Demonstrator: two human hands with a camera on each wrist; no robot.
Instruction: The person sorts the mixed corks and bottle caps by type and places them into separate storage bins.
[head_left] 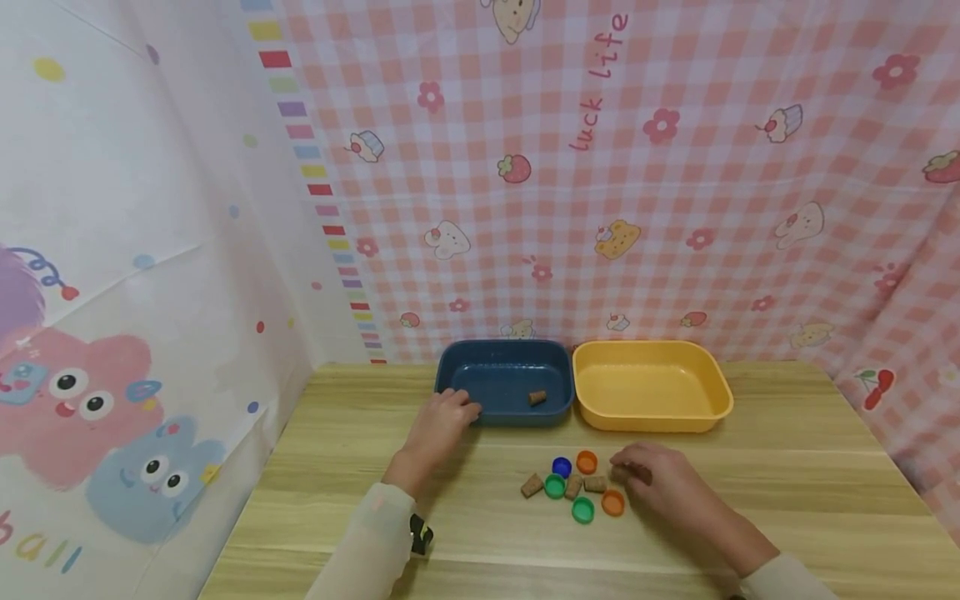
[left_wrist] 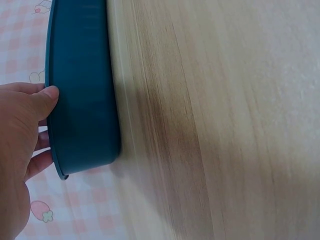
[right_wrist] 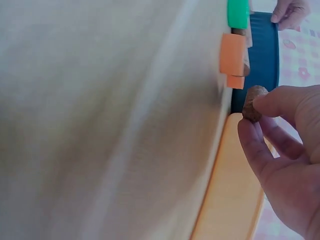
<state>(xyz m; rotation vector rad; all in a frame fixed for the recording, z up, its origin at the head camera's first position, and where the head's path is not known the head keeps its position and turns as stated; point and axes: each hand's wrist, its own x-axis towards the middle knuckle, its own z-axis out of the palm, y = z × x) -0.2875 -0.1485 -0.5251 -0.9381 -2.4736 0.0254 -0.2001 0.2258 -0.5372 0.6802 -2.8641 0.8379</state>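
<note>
My left hand point(head_left: 441, 421) grips the near left rim of a dark blue plastic tray point(head_left: 487, 390), its thumb on the outer wall in the left wrist view. One cork point(head_left: 537, 397) lies inside that tray. Between thumb and fingers, my right hand point(head_left: 667, 482) pinches another cork point(right_wrist: 254, 104), held just above the table at the right of a small group. That group has several corks, among them one cork point(head_left: 532, 486) at its left end, plus a blue cap point(head_left: 562, 467), two green caps point(head_left: 582, 510) and two orange caps point(head_left: 612, 502).
A yellow tray point(head_left: 652, 392) with nothing in it stands right beside the blue one, at the back of the wooden table point(head_left: 480, 542). Behind both hangs a pink checked cloth point(head_left: 555, 208). A white printed cloth point(head_left: 225, 208) hangs on the left.
</note>
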